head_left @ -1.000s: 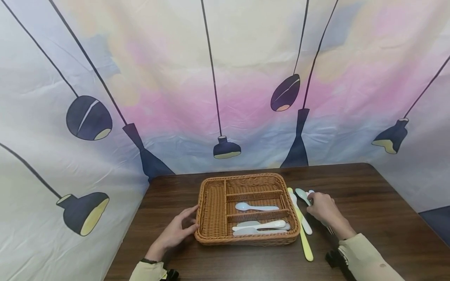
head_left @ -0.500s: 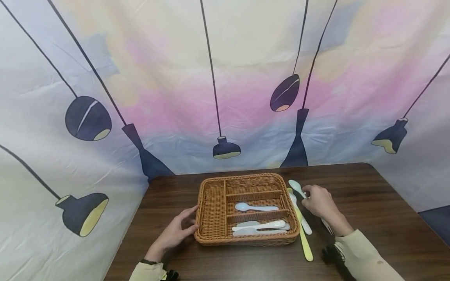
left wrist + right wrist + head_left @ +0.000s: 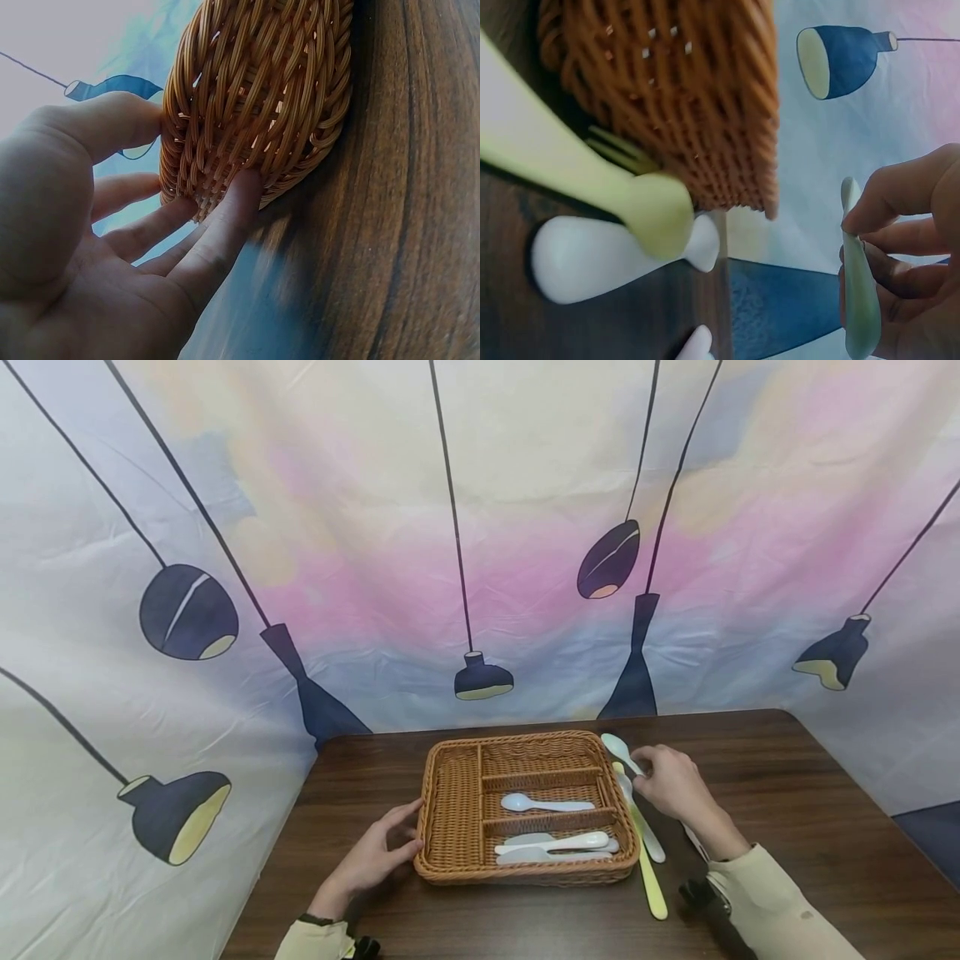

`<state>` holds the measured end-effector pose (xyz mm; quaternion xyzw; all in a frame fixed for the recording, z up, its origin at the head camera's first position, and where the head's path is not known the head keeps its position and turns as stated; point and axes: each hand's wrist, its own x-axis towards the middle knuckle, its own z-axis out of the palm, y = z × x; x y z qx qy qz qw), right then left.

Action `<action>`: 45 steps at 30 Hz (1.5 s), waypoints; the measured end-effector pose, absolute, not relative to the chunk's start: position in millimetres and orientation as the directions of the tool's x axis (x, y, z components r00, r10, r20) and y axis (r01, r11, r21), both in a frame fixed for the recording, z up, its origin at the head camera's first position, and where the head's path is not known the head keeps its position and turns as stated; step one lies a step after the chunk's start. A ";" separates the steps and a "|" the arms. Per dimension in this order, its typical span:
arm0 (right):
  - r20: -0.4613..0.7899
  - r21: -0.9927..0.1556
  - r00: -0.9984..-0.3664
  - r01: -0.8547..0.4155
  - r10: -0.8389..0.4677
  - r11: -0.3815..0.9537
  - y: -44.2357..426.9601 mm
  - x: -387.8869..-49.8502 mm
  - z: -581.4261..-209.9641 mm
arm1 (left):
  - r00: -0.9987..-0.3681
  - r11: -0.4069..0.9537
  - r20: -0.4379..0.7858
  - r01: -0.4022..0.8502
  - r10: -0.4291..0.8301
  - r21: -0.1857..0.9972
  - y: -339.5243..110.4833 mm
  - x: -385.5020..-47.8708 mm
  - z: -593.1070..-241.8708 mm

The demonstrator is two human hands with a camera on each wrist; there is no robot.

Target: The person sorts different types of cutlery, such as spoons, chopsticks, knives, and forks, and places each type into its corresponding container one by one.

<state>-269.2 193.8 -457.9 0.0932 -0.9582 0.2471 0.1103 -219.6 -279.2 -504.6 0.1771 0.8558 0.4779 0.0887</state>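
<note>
My right hand (image 3: 675, 783) pinches a pale green spoon (image 3: 615, 745) by its handle, lifted beside the back right corner of a wicker basket (image 3: 452, 810). The right wrist view shows thumb and fingertips on that spoon (image 3: 862, 300). My left hand (image 3: 375, 852) rests against the basket's left side, its fingers (image 3: 225, 232) fairly straight on the weave. A light blue spoon (image 3: 547, 804) lies in the middle right compartment. In the front one lie several white and grey pieces, including a knife (image 3: 551, 856).
Right of the basket, a long yellow utensil (image 3: 652, 889) lies across a white one (image 3: 654, 845). Yellow tines (image 3: 619, 150) show by the basket wall. Another pale piece (image 3: 695, 841) lies partly hidden by the right forearm. A printed cloth (image 3: 375, 527) hangs behind the table (image 3: 795, 827).
My right hand has moved left and a little away from me, carrying the pale green spoon from the right of the table to the basket's rim. The left hand and basket stay put.
</note>
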 end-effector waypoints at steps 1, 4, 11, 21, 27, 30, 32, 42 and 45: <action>0.260 -0.456 -0.957 -0.238 -0.127 0.858 192.4 -268.6 -456.3 | -0.921 0.480 0.019 0.220 0.389 0.849 -279.4 -219.8 -504.9; 0.269 -0.469 -0.953 -0.257 -0.140 0.845 188.3 -266.8 -451.3 | -0.922 0.480 0.021 0.222 0.388 0.849 -279.4 -219.8 -505.3; 0.298 -0.488 -0.940 -0.298 -0.164 0.820 178.3 -265.9 -442.8 | -0.921 0.485 0.022 0.225 0.390 0.845 -279.5 -220.0 -505.8; 0.306 -0.501 -0.925 -0.358 -0.226 0.788 164.3 -265.5 -436.3 | -0.918 0.479 0.026 0.230 0.395 0.847 -278.9 -219.3 -506.0; 0.331 -0.485 -0.899 -0.423 -0.287 0.765 152.6 -267.5 -433.5 | -0.920 0.496 0.034 0.242 0.392 0.834 -278.3 -220.4 -506.5; 0.346 -0.468 -0.886 -0.448 -0.308 0.761 145.3 -268.2 -432.7 | -0.921 0.496 0.035 0.241 0.389 0.834 -279.1 -220.4 -506.6; 0.356 -0.463 -0.879 -0.461 -0.318 0.757 140.8 -268.0 -432.6 | -0.921 0.488 0.033 0.237 0.389 0.840 -279.9 -219.7 -506.1; 0.354 -0.450 -0.850 -0.521 -0.390 0.726 123.2 -269.7 -435.9 | -0.918 0.486 0.037 0.242 0.394 0.840 -278.8 -219.1 -504.9; 0.361 -0.433 -0.833 -0.548 -0.420 0.716 116.5 -271.1 -438.4 | -0.920 0.490 0.036 0.241 0.390 0.837 -278.5 -218.5 -504.8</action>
